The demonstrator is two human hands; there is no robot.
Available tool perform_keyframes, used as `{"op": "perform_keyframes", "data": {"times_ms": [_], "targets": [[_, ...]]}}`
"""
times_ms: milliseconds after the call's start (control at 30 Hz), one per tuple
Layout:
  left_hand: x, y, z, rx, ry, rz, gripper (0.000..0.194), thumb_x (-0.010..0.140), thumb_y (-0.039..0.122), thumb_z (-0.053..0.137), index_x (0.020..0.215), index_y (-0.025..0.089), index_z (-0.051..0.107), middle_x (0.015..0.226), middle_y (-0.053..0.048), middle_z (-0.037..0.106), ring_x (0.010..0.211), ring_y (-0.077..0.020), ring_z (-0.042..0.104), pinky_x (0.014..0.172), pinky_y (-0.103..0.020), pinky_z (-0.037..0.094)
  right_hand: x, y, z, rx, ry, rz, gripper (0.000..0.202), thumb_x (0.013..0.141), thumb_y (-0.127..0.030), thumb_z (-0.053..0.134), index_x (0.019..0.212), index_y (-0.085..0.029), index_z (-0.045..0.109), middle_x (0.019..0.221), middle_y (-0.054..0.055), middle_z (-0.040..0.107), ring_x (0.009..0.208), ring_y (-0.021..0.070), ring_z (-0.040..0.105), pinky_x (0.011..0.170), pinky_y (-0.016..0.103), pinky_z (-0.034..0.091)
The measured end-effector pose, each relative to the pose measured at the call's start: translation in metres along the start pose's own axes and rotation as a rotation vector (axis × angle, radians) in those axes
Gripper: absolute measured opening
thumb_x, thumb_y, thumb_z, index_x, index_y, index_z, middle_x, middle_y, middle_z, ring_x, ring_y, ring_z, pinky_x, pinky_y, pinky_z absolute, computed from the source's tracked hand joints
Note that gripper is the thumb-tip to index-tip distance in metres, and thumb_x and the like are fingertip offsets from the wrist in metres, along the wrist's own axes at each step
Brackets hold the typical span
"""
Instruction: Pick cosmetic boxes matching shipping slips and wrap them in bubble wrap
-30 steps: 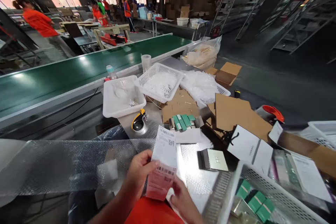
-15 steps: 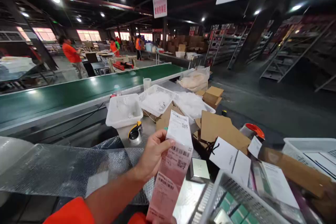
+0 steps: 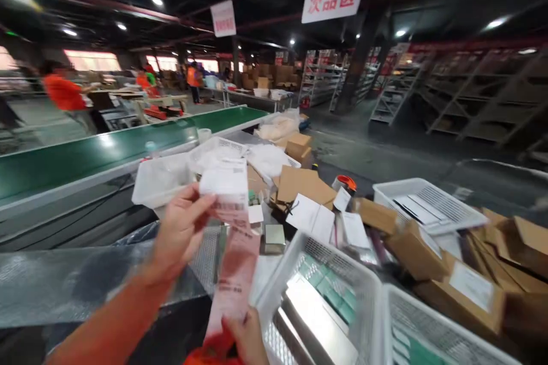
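A long paper slip [image 3: 237,256] with barcodes, white at the top and pinkish below, hangs between my two hands. My left hand [image 3: 182,228] pinches its upper left edge between thumb and fingers. Near the bottom of the view, my right hand [image 3: 246,333] has its fingers closed on the lower end of the slip. Just right of the paper are a small pale box [image 3: 274,235] and a white perforated basket [image 3: 369,288] holding green and silvery boxes. Bubble wrap [image 3: 85,279] lies under my left forearm.
White trays [image 3: 148,182] stand at the back left, beside a green conveyor belt [image 3: 171,132]. Cardboard boxes [image 3: 445,291] and another white basket [image 3: 428,205] are on the right. People in orange [image 3: 64,91] are in the background.
The view has turned right, bringing more baskets and cardboard boxes into sight. My right hand, mostly cut off before, now shows at the slip's lower end. My left hand still holds the upper part.
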State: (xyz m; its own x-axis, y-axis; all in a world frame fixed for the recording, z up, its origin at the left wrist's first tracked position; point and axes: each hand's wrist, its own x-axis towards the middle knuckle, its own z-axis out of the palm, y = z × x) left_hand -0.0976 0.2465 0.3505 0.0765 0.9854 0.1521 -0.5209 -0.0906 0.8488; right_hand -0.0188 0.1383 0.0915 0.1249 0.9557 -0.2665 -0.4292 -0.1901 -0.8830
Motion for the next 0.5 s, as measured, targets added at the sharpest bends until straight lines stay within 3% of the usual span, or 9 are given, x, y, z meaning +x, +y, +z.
{"op": "perform_keyframes", "data": {"times_ms": [67,133,300,400,500], "targets": [[-0.01,0.004,-0.002,0.008,0.038,0.007,0.026,0.054,0.021,0.086,0.074,0.018,0.069,0.069,0.004,0.069,0.061,-0.0082,0.06,0.059,-0.015,0.051,-0.007,0.0,0.0,0.088,0.007,-0.023,0.048,0.05,-0.058,0.083,0.064,-0.015,0.066,0.057,-0.001,0.059,0.053,0.0132,0.051,0.053,0.027,0.039],[-0.023,-0.001,-0.003,0.034,0.036,-0.047,0.026,0.056,0.022,0.085,0.076,0.019,0.07,0.072,0.002,0.07,0.062,-0.0088,0.061,0.059,-0.015,0.052,-0.014,-0.006,0.004,0.18,0.028,-0.053,0.051,0.055,-0.061,0.08,0.073,-0.015,0.07,0.065,0.001,0.065,0.057,0.0149,0.055,0.058,0.028,0.042],[-0.072,-0.045,-0.005,0.137,-0.122,-0.332,0.022,0.062,0.025,0.082,0.079,0.019,0.071,0.075,0.0,0.07,0.063,-0.011,0.061,0.06,-0.019,0.051,-0.038,-0.04,0.011,0.579,0.124,-0.082,0.039,0.064,-0.041,0.082,0.093,-0.019,0.07,0.09,0.004,0.072,0.082,0.0182,0.065,0.081,0.031,0.049],[-0.098,-0.076,-0.008,0.167,-0.242,-0.488,0.021,0.065,0.029,0.08,0.08,0.018,0.07,0.075,-0.002,0.069,0.067,-0.0156,0.063,0.067,-0.027,0.052,-0.051,-0.058,-0.004,0.815,0.121,-0.07,0.038,0.062,-0.037,0.083,0.093,-0.018,0.071,0.095,0.005,0.072,0.096,0.0215,0.064,0.093,0.035,0.047],[-0.114,-0.098,-0.013,0.223,-0.371,-0.46,0.017,0.066,0.03,0.078,0.073,0.017,0.07,0.089,-0.005,0.069,0.085,-0.0208,0.064,0.081,-0.031,0.049,-0.063,-0.06,-0.033,0.84,0.162,-0.037,0.038,0.071,-0.043,0.076,0.097,-0.016,0.07,0.094,0.007,0.071,0.096,0.024,0.065,0.092,0.042,0.049]]}}
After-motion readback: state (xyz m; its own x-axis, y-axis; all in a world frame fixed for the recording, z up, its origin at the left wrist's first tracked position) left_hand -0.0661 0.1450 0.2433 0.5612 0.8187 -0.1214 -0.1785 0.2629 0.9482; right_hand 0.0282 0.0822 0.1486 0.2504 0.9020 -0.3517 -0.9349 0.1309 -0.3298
